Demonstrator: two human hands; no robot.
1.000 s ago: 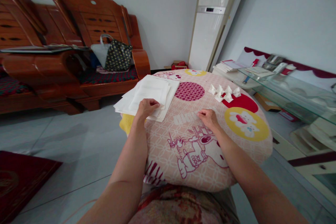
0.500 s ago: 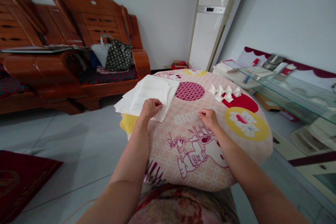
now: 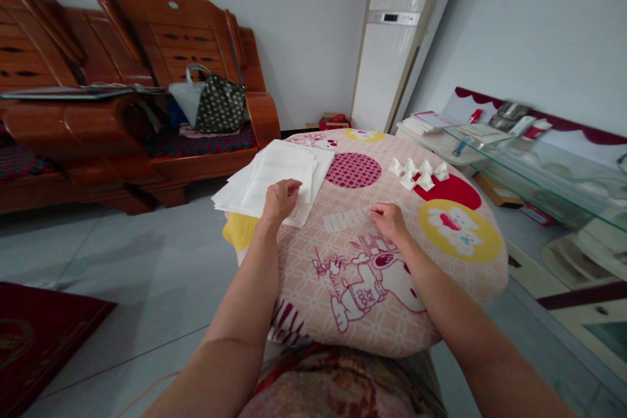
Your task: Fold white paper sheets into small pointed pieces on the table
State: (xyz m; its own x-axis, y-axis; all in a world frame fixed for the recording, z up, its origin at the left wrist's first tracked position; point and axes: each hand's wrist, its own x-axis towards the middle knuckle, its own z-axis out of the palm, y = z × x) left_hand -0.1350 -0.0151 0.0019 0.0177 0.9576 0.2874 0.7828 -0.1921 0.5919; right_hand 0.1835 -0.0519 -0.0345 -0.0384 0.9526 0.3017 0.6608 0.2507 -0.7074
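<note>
A loose stack of white paper sheets [image 3: 279,173] lies at the far left of a round table under a pink cartoon-print cloth [image 3: 362,287]. My left hand [image 3: 279,199] rests on the near edge of the stack, fingers curled and pinching at a sheet. My right hand [image 3: 388,219] lies on the bare cloth at mid-table, fingers loosely curled, nothing visible in it. Several small folded white paper pieces [image 3: 418,174] sit clustered beyond it at the far right of the table.
A wooden bench [image 3: 122,104] with a dark spotted bag [image 3: 220,103] stands at the left. A tall white appliance [image 3: 392,46] is in the corner. A glass shelf [image 3: 539,163] with books and clutter runs along the right wall. A red rug [image 3: 39,333] lies lower left.
My left hand has shifted slightly forward on the paper stack and its fingers have worked at the top sheet's edge. My right hand has stayed still.
</note>
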